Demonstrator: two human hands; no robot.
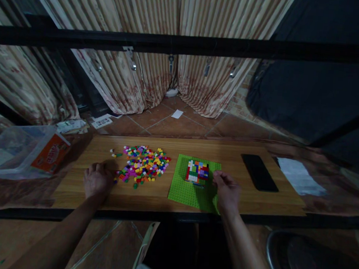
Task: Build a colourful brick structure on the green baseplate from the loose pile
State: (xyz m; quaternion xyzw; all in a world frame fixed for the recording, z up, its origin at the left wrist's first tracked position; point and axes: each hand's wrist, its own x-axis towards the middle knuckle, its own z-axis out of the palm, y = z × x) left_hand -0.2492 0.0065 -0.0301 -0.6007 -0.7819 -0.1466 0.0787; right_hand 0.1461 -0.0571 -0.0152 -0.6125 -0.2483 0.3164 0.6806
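Note:
A green baseplate [184,189] lies on the wooden board [149,198] and carries a small block of stacked coloured bricks [197,171]. My right hand [227,191] rests on the plate's right side, fingers curled close to that block; whether it pinches a brick I cannot tell. A loose heap of small coloured bricks [142,164] spreads left of the plate. My left hand [97,179] lies knuckles up on the board at the heap's left edge, fingers curled, nothing visible in it.
A black phone [259,172] lies right of the plate, with a white cloth or paper [300,176] beyond it. A clear plastic box [16,148] with an orange pack stands at the left. Curtains hang behind; a black bar crosses above.

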